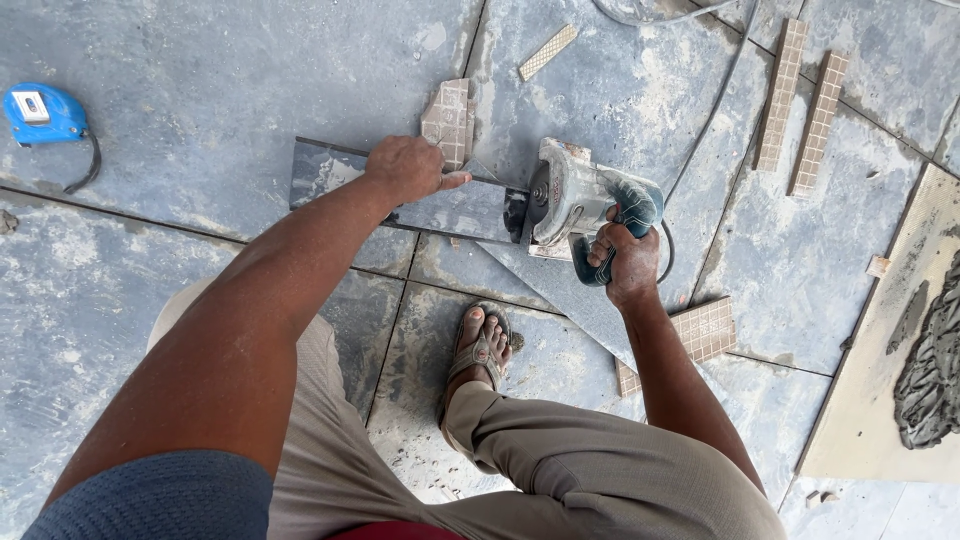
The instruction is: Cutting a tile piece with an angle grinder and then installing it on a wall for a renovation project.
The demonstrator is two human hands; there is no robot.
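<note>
2 hands: tile (440, 210), cutter (575, 200)

I look down on a dusty grey-blue tiled floor (200, 80) from above my own arms and bent knees. My left hand (405, 168) presses flat on a dark, glossy tile strip (440, 210) lying across the floor. My right hand (625, 262) grips the handle of a grey and teal handheld cutter (575, 200), whose blade end meets the right end of the strip. Its cord (715, 100) curves away toward the top. My foot in a sandal (480, 345) rests just below the strip. A blue tape measure (42, 113) lies far left. Narrow beige tile offcuts (800, 95) lie upper right, and a board with grey mortar (930, 370) sits at the right edge.
</note>
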